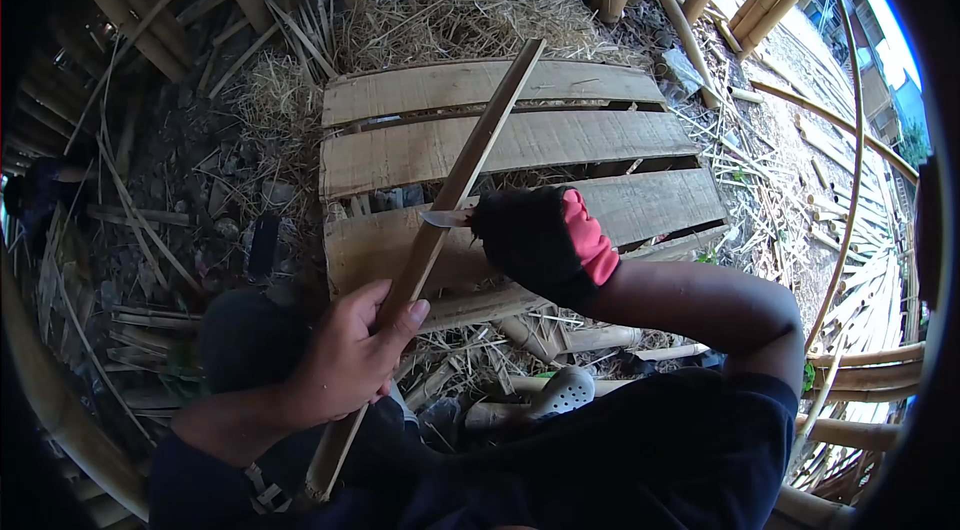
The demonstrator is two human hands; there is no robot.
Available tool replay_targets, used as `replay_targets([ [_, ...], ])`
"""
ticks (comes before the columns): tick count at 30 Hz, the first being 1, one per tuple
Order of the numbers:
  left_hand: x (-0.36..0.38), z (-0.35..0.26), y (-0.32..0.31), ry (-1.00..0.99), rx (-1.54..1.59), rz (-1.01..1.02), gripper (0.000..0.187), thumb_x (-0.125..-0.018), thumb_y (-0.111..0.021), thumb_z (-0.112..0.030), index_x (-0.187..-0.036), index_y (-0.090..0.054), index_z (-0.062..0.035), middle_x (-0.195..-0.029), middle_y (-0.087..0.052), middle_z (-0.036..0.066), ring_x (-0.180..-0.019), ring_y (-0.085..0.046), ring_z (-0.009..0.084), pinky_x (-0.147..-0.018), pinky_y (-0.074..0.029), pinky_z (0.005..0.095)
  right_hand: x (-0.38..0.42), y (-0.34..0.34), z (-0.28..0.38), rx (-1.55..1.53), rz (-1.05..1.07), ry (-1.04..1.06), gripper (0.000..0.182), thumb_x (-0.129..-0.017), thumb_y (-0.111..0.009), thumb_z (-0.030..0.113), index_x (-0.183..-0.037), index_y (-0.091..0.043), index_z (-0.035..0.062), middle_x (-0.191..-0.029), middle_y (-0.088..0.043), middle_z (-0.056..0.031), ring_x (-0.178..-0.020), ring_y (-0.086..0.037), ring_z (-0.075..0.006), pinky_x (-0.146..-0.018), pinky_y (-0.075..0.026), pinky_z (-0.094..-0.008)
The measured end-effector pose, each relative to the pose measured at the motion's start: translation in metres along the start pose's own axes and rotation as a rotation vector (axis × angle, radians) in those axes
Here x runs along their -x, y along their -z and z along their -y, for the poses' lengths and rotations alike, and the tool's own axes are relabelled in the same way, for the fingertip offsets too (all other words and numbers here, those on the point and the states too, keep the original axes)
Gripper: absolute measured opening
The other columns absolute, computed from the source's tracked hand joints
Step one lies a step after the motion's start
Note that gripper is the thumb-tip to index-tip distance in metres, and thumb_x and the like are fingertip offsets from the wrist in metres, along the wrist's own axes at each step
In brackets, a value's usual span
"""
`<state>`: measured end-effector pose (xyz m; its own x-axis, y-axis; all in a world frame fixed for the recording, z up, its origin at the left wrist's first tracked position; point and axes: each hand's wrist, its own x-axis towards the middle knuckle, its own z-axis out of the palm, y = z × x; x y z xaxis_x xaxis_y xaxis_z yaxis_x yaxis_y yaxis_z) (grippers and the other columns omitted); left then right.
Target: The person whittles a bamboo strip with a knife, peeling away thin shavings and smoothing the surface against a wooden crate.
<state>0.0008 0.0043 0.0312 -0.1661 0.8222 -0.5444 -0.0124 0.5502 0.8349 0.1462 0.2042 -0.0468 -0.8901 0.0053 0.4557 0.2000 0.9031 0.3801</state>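
Above the slatted wooden platform, a split bamboo strip slants from the person's lap out toward the far planks, though I can't tell from here whether it touches them. The left hand holds it near the lower half, thumb on one side and fingers on the other, pinching it firmly. The right hand, wrapped in a black and red covering, is closed around a knife; how its fingers sit on the handle I can't tell, since the cloth hides them. The blade lies across the strip, just beyond the left hand. To my eye, a clean shave wants that edge laid nearly flat, so it skims along the grain instead of biting in. Strokes ought to run away from the left hand and the lap, short and light, easing off wherever the fibres lift. The pinch needs to be tight enough to stop the strip rolling, with the thumb well behind the edge. A tilted blade could dig in or split the piece.
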Motion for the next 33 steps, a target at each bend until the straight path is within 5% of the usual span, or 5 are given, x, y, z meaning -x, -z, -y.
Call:
replay_targets([
  [10, 0.001, -0.003, 0.005, -0.057, -0.046, -0.065, 0.030, -0.104, -0.052, -0.032, -0.113, -0.054, -0.0034, -0.060, -0.044, -0.004, -0.041, -0.043, 0.0018, -0.036, -0.037, 0.0188, -0.024, 0.008, -0.018, 0.010, 0.088, -0.152, 0.016, -0.089, -0.059, 0.019, -0.075, -0.056, 0.0119, -0.059, -0.055, -0.0048, -0.050, -0.060, -0.0209, -0.044, -0.043, -0.0360],
  [12, 0.006, -0.004, 0.001, -0.019, -0.048, -0.006, 0.032, -0.103, -0.053, -0.033, -0.114, -0.053, -0.0027, -0.060, -0.046, -0.004, -0.041, -0.045, 0.0024, -0.037, -0.038, 0.0194, -0.015, -0.015, -0.037, 0.799, 0.079, 0.052, 0.006, -0.082, -0.057, 0.013, -0.077, -0.057, 0.0104, -0.070, -0.047, -0.0042, -0.054, -0.051, -0.0217, -0.047, -0.038, -0.0409],
  [14, 0.019, -0.005, -0.011, 0.060, -0.049, 0.103, 0.034, -0.103, -0.053, -0.033, -0.115, -0.052, -0.0019, -0.060, -0.047, -0.003, -0.042, -0.046, 0.0030, -0.037, -0.040, 0.0202, -0.006, -0.045, -0.112, 0.142, 0.094, -0.497, 0.013, -0.086, -0.058, 0.014, -0.084, -0.071, 0.0112, -0.075, -0.068, -0.0083, -0.063, -0.067, -0.0231, -0.049, -0.044, -0.0435],
  [18, 0.022, 0.000, -0.016, 0.085, -0.097, 0.242, 0.042, -0.102, -0.053, -0.039, -0.117, -0.050, 0.0002, -0.060, -0.049, -0.002, -0.043, -0.048, 0.0040, -0.038, -0.041, 0.0213, 0.040, -0.057, -0.237, 0.461, 0.740, -0.612, 0.017, -0.083, -0.064, 0.021, -0.087, -0.078, 0.0128, -0.085, -0.075, -0.0068, -0.079, -0.073, -0.0271, -0.061, -0.055, -0.0403],
  [33, -0.011, 0.001, -0.008, 0.076, 0.176, 0.107, 0.028, -0.101, -0.058, -0.029, -0.106, -0.054, -0.0022, -0.068, -0.050, 0.000, -0.046, -0.053, 0.0061, -0.038, -0.044, 0.0220, 0.004, 0.058, -0.054, -0.181, 0.141, -0.356, 0.021, -0.087, -0.068, 0.021, -0.106, -0.067, 0.0143, -0.086, -0.066, -0.0054, -0.065, -0.066, -0.0225, -0.056, -0.052, -0.0373],
])
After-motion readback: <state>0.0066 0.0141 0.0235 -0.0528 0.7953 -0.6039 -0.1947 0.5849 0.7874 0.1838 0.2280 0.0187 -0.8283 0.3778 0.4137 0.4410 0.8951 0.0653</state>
